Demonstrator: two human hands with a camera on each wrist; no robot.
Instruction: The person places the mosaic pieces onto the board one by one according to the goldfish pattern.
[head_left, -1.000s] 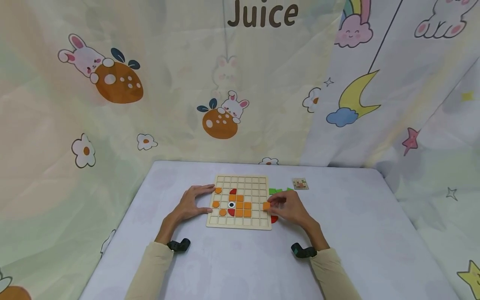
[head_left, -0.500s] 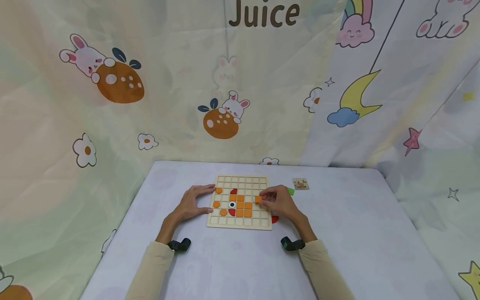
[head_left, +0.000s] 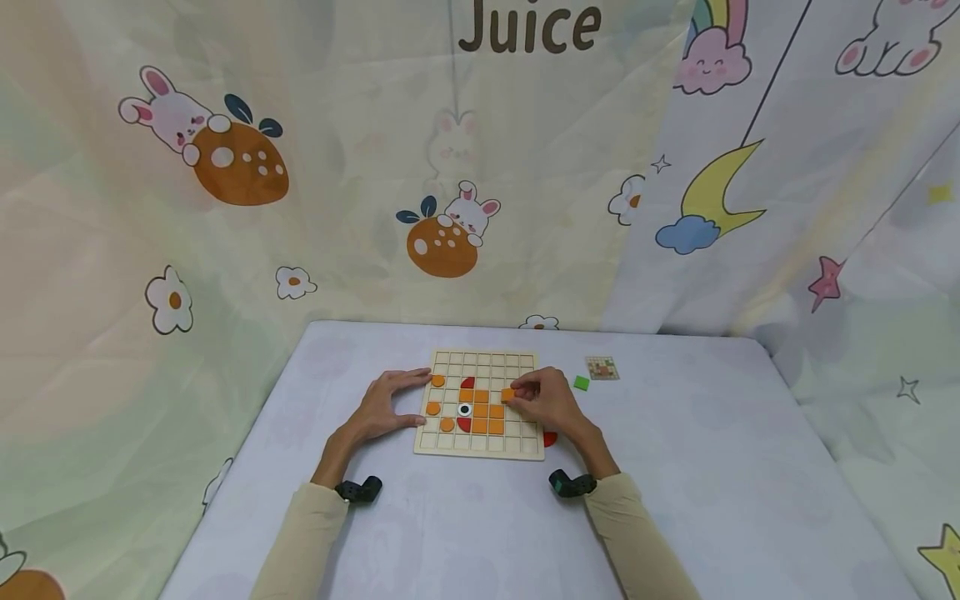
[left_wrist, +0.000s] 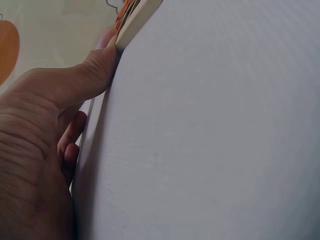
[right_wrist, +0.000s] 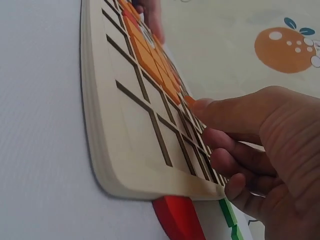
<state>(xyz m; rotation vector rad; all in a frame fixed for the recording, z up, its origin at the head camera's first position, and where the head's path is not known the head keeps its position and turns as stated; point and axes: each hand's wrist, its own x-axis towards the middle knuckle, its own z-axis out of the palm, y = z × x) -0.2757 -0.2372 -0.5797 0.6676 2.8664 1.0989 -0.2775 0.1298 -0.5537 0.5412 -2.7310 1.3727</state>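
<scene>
A pale wooden grid board (head_left: 517, 447) lies on the table, carrying several orange square tiles (head_left: 482, 412), a black-and-white eye tile (head_left: 465, 410), red rounded pieces (head_left: 464, 425) and orange discs (head_left: 433, 408). My right hand (head_left: 551, 402) pinches one orange square tile (head_left: 508, 394) between thumb and fingers over the board's right half; in the right wrist view only a sliver of that tile (right_wrist: 189, 101) shows past the thumb. My left hand (head_left: 384, 406) rests against the board's left side, thumb and fingers spread apart. The left wrist view shows its thumb (left_wrist: 95, 72) touching the board's edge.
A red rounded piece (head_left: 551, 438) lies against the board's right edge. Beyond my right hand are a green square tile (head_left: 582, 382) and a small picture card (head_left: 602, 367). Green pieces (right_wrist: 228, 212) show beside the board in the right wrist view. Printed cloth hangs behind the table.
My right hand has carried the orange square tile leftward and slightly farther back, from the board's right edge to over the grid. The left hand has stayed at the board's left side.
</scene>
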